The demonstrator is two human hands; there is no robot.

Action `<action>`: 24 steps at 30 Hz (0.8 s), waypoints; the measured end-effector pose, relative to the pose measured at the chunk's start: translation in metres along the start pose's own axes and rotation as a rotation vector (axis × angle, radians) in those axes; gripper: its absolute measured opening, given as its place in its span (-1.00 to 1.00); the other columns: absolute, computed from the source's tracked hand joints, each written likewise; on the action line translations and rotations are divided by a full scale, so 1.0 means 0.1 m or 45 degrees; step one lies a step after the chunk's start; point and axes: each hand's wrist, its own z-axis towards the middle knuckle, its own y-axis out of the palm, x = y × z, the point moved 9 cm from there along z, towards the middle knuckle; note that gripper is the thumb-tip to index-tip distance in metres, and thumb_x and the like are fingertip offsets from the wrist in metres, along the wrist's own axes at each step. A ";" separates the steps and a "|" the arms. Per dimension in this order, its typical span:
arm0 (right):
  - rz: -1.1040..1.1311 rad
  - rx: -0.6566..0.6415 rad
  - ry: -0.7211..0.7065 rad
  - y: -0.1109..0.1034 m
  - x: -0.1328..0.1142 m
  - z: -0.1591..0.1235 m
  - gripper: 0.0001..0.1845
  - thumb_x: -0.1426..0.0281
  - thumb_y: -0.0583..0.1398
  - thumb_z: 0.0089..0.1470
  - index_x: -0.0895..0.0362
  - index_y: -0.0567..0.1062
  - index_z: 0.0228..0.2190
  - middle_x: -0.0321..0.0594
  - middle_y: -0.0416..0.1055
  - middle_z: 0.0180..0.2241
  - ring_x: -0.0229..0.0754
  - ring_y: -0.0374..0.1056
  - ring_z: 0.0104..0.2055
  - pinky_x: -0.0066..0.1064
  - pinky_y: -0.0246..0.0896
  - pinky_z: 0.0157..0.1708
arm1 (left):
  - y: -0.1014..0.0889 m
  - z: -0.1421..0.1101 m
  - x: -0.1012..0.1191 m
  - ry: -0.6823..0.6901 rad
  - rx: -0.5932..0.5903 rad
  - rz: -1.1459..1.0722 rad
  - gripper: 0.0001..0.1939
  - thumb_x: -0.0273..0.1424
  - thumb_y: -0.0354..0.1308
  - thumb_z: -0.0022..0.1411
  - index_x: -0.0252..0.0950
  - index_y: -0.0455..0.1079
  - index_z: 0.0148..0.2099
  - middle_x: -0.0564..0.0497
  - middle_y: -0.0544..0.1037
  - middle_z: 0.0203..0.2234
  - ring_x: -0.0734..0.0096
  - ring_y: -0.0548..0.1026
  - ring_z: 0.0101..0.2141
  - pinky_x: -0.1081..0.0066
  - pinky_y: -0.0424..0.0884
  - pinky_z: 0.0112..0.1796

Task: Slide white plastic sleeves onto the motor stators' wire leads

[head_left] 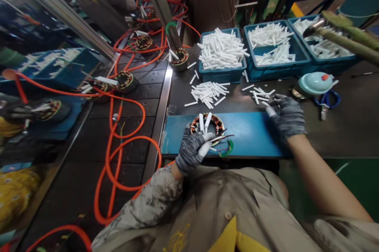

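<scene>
My left hand [192, 149], in a grey knit glove with white fingertips, grips the near left side of a stator [221, 122], a ring with copper windings. Two white tubes [207, 121] stand up from the ring beside my thumb. Dark leads and a small green circuit board [227, 148] trail from it at the blue mat's front edge. My right hand [288, 117], gloved the same way, is beside a small heap of loose white tubes [259, 95]. Its thumb and forefinger look apart, close to one tube's end, and no tube shows clearly held.
Blue bins [223, 75] of white tubes line the back, with another loose pile [209, 93] before them. A light-blue lidded cup [315, 84] and blue-handled scissors [333, 100] lie right. Orange hoses [130, 137] and more stators [126, 82] occupy the left line. Co-workers stand beyond.
</scene>
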 end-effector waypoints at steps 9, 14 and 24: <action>0.824 -0.472 0.017 0.17 -0.90 -0.80 -0.79 0.22 0.29 0.15 0.02 0.66 -0.22 -0.18 0.67 -0.20 -0.02 0.59 -0.14 -0.14 0.52 -0.02 | -0.17 0.07 0.04 0.054 0.208 -0.094 -0.66 -0.44 0.08 0.43 -0.08 0.55 0.13 0.07 0.69 -0.08 0.30 0.64 -0.10 -0.06 -0.09 0.43; 0.876 -0.521 -0.087 0.25 -0.88 -0.70 -0.79 0.21 0.29 0.17 0.01 0.67 -0.20 -0.21 0.66 -0.19 -0.06 0.58 -0.13 -0.17 0.51 -0.01 | -0.08 0.11 0.00 0.000 0.077 -0.076 -0.66 -0.41 0.09 0.43 -0.03 0.54 0.14 0.10 0.69 -0.07 0.31 0.63 -0.08 -0.06 -0.03 0.42; 0.126 -0.666 -0.701 0.46 -1.35 -0.91 -0.64 0.26 0.09 0.34 0.01 0.66 -0.06 -0.05 0.63 -0.29 -0.06 0.49 -0.28 -0.24 0.38 -0.25 | -0.19 0.10 0.11 0.075 0.250 -0.181 -0.70 -0.40 0.05 0.45 -0.13 0.57 0.08 0.02 0.68 -0.04 0.29 0.62 0.01 -0.04 -0.10 0.43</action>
